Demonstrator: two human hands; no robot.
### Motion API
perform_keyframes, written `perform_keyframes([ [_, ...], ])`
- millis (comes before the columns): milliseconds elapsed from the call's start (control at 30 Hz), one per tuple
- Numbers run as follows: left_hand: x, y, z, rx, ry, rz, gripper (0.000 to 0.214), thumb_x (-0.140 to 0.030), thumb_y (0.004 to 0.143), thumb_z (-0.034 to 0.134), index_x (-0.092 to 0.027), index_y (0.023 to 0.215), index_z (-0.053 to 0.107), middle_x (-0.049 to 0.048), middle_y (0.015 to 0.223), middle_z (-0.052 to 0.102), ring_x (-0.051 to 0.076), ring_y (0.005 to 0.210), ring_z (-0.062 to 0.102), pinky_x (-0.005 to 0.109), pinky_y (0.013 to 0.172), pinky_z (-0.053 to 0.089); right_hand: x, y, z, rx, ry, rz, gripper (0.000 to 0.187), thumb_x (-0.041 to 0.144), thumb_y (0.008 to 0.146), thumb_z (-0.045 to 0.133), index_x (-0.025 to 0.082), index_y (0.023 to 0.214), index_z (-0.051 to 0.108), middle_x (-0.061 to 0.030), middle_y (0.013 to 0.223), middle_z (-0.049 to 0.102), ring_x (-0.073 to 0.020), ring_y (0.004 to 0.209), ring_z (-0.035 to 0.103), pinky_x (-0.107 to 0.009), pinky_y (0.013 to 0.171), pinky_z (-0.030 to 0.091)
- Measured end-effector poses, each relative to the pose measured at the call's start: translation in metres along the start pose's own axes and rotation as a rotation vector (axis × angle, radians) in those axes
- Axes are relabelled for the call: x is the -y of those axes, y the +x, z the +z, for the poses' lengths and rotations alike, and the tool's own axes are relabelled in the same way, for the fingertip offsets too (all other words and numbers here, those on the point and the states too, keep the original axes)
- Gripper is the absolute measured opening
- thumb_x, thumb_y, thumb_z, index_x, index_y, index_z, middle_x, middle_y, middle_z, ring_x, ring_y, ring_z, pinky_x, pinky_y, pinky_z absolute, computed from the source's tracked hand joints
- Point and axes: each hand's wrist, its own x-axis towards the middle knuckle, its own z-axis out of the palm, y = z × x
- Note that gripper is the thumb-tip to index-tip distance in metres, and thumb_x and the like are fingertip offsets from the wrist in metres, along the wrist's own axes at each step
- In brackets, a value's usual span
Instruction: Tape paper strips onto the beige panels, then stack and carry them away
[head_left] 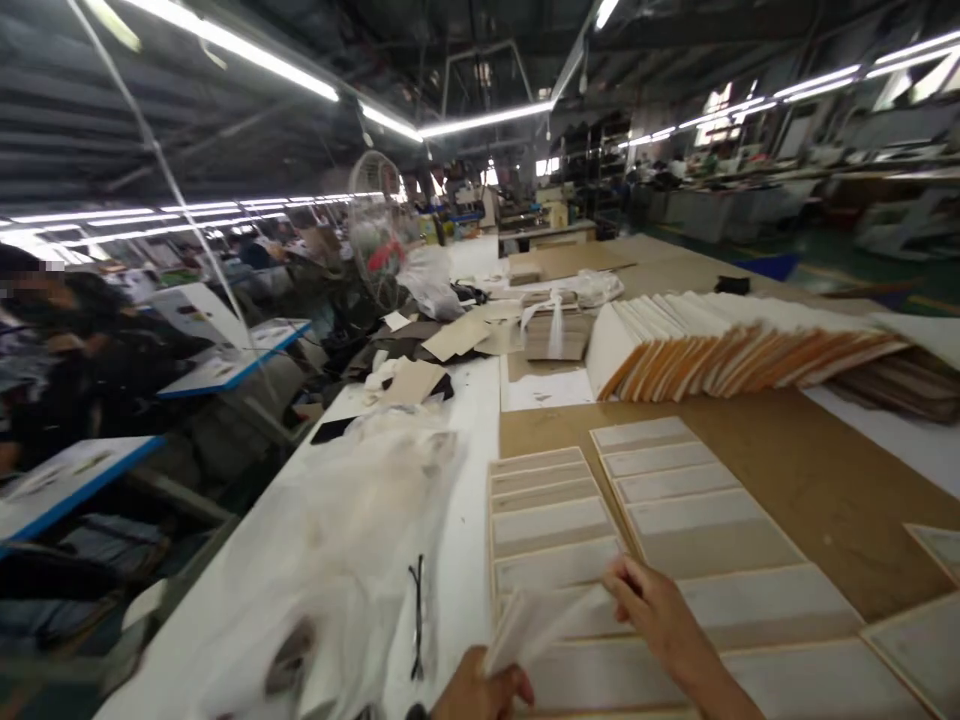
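Live at the bench: L hand (480,690) pinching a sheaf of pale card sheets (534,628) right over the near edge of the cream-framed panels (555,530) — R hand (656,615) close beside it, fingertips at the sheaf's far edge, hands nearly together.

**Long white surface (472,520) carrying panels and plastic**

A crumpled clear plastic sheet (337,560) is lying across it. Beside that, a tan cardboard sheet (795,490) is holding rows of cream wood-edged rectangular panels (555,520), and white orange-edged boards (720,340) are leaning in a fanned row beyond.
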Motion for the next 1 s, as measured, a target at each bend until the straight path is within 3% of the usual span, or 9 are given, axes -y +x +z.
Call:
perform_keyframes([
  [133,-0.009,0.013,-0.013,-0.145,0.089,0.006,0.04,-0.052,0.065,0.043,-0.015,0.063,0.056,-0.008,0.039,0.033,0.006,0.035,0.028,0.022,0.037,0.021,-0.01,0.015,0.0,0.002,0.181,0.074,0.025,0.041,0.078,0.042,0.019,0.07,0.049,0.0042,0.058,0.051,-0.0118,0.054,0.051,-0.023,0.052,0.04],
  [267,-0.027,0.016,-0.027,-0.2,0.187,0.025,0.038,-0.046,0.068,0.036,-0.015,0.067,0.058,-0.0066,0.042,0.036,0.007,0.036,0.029,0.022,0.037,0.023,-0.014,0.037,-0.005,0.063,0.386,0.118,0.026,0.043,0.07,0.053,0.018,0.067,0.049,0.0041,0.053,0.05,-0.0102,0.048,0.047,-0.021,0.046,0.037],
  [400,-0.039,0.021,-0.037,-0.276,0.285,0.107,0.031,-0.037,0.073,0.038,-0.016,0.066,0.06,-0.0049,0.048,0.041,0.009,0.046,0.037,0.023,0.048,0.03,-0.017,0.057,-0.014,0.085,0.428,0.225,0.029,0.046,0.068,0.055,0.018,0.073,0.051,0.0029,0.058,0.053,-0.0121,0.052,0.053,-0.021,0.045,0.039],
  [500,-0.04,0.025,-0.036,-0.266,0.274,0.077,0.035,-0.042,0.075,0.037,-0.017,0.068,0.061,-0.0047,0.049,0.041,0.009,0.046,0.036,0.023,0.048,0.029,-0.016,0.065,-0.016,0.051,0.291,0.164,0.029,0.046,0.074,0.048,0.018,0.079,0.054,0.0013,0.063,0.055,-0.0152,0.061,0.056,-0.022,0.048,0.041],
  [633,-0.035,0.022,-0.033,-0.279,0.225,-0.013,0.033,-0.043,0.074,0.039,-0.018,0.068,0.06,-0.0048,0.049,0.041,0.009,0.044,0.033,0.022,0.044,0.027,-0.014,0.07,-0.009,-0.044,-0.104,-0.122,0.024,0.035,0.083,0.039,0.019,0.089,0.057,-0.003,0.08,0.061,-0.0175,0.075,0.056,-0.029,0.067,0.044],
  [733,-0.032,0.016,-0.035,-0.305,0.16,-0.035,0.033,-0.044,0.073,0.041,-0.017,0.069,0.06,-0.005,0.049,0.039,0.009,0.045,0.033,0.022,0.042,0.026,-0.011,0.079,-0.001,-0.102,-0.356,-0.334,0.024,0.024,0.085,0.037,0.018,0.099,0.056,-0.0073,0.099,0.06,-0.0202,0.094,0.052,-0.033,0.084,0.039],
  [833,-0.032,0.006,-0.039,-0.302,0.107,-0.015,0.039,-0.049,0.072,0.043,-0.015,0.074,0.06,-0.0058,0.049,0.037,0.008,0.043,0.031,0.022,0.041,0.025,-0.005,0.09,0.008,-0.052,-0.541,-0.483,0.03,0.018,0.085,0.038,0.017,0.111,0.052,-0.0086,0.112,0.056,-0.0225,0.105,0.045,-0.036,0.091,0.032],
  [1000,-0.044,-0.018,-0.046,-0.37,0.072,0.049,0.039,-0.049,0.074,0.045,-0.014,0.076,0.061,-0.0058,0.05,0.039,0.007,0.044,0.033,0.021,0.042,0.027,-0.001,0.098,0.027,0.042,-0.72,-0.515,0.038,0.033,0.084,0.046,0.014,0.116,0.05,-0.0128,0.118,0.051,-0.0271,0.106,0.041,-0.039,0.091,0.026],
])
